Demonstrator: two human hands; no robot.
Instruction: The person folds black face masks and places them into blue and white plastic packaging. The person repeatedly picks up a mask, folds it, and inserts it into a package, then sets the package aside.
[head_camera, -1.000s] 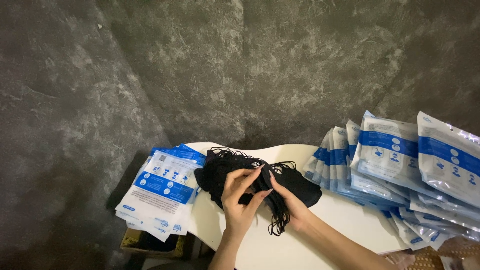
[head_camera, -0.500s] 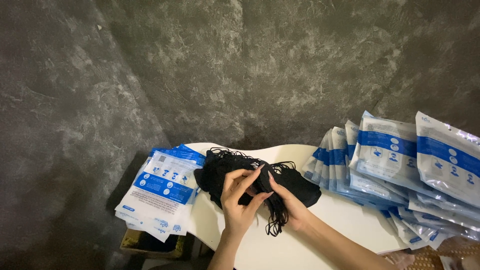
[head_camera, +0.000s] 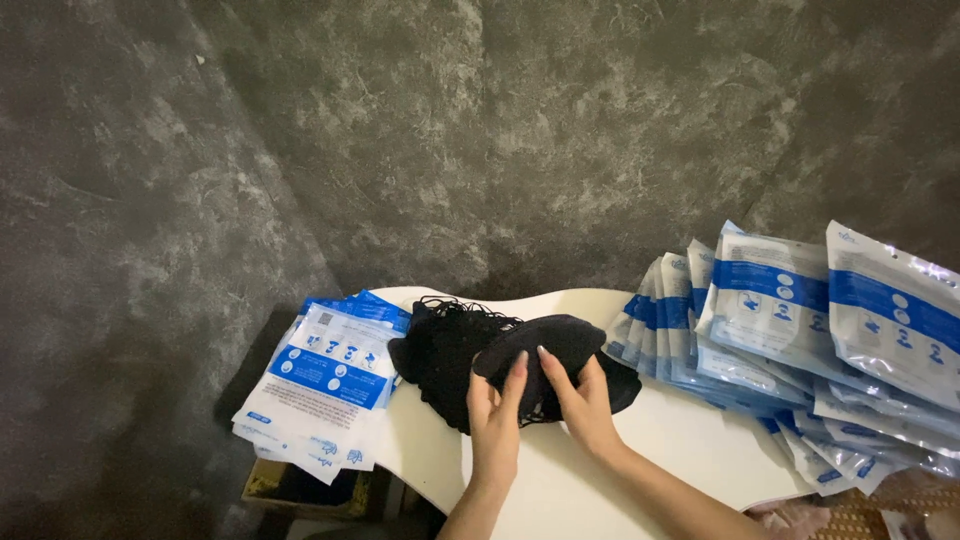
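A pile of black face masks with thin ear loops lies on a white table. My left hand and my right hand both grip one black mask lifted just above the pile, fingers pinching its lower edge. Its dark curved body faces me.
A stack of white-and-blue flat pouches overhangs the table's left end. A long fanned row of the same pouches covers the right side. A dark grey mottled wall stands behind. A cardboard box sits under the left end.
Both hands have shifted slightly on the mask; its dangling ear loops are now gathered up and the mask is held flatter above the pile.
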